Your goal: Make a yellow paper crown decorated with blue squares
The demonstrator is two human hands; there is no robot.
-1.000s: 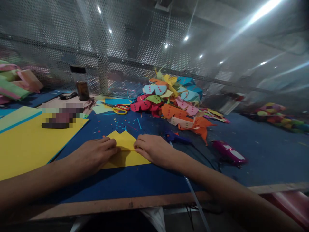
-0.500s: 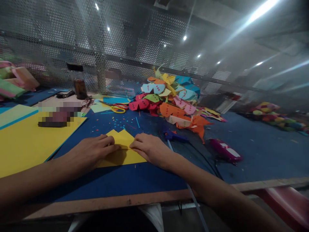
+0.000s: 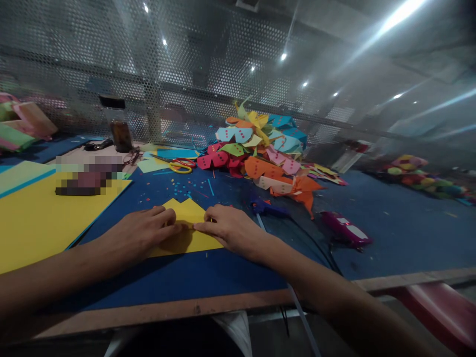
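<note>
Paper [image 3: 189, 210], yellow and partly folded, lies on the near part of the blue surface [image 3: 171, 282], between the left hand [image 3: 150, 225] and the right hand [image 3: 230, 228]. We note the fingers of both hands bent and drawn in toward the thumbs, holding the paper at its crosswise crease (their undersides are hidden from us). Two peaks show along the far edge, so we judge some folding done; the crease between the thumbs appears to be the fold in hand, and how many are left we cannot tell. Beyond the paper we see a thin blue strip [image 3: 210, 187], then scissors [image 3: 171, 164]. Large yellow sheets [image 3: 37, 218] lie to the left, a dark-capped bottle [image 3: 121, 134] behind them. Right of the scissors rises a heap of coloured folded shapes [image 3: 262, 168]. The closest hindrance, in our judgement, is a blue glue gun [image 3: 273, 209] beside the right forearm [image 3: 316, 277], with a clear rod [image 3: 303, 312] passing beneath that forearm.
</note>
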